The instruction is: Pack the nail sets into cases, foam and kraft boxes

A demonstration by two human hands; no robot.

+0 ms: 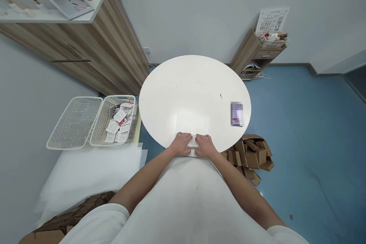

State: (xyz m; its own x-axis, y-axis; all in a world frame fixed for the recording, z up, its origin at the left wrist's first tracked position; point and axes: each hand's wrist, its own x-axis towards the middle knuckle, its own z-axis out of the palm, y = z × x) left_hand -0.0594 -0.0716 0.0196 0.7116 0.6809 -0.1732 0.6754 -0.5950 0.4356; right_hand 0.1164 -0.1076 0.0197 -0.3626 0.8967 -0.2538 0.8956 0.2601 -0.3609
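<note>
Both my hands rest side by side at the near edge of a round white table [194,84]. My left hand [180,144] and my right hand [205,145] press down with curled fingers on a small white folded piece [193,141], paper or thin foam, that lies between them. A larger white sheet [192,122] lies flat on the table just beyond my fingers. How tightly each hand grips is hard to make out.
A small blurred purple object [236,113] lies at the table's right edge. Two white mesh baskets [74,122] stand to the left, one holding several small packets [118,122]. Cardboard boxes [253,156] are piled on the blue floor at right. White foam sheets [91,171] lie at lower left.
</note>
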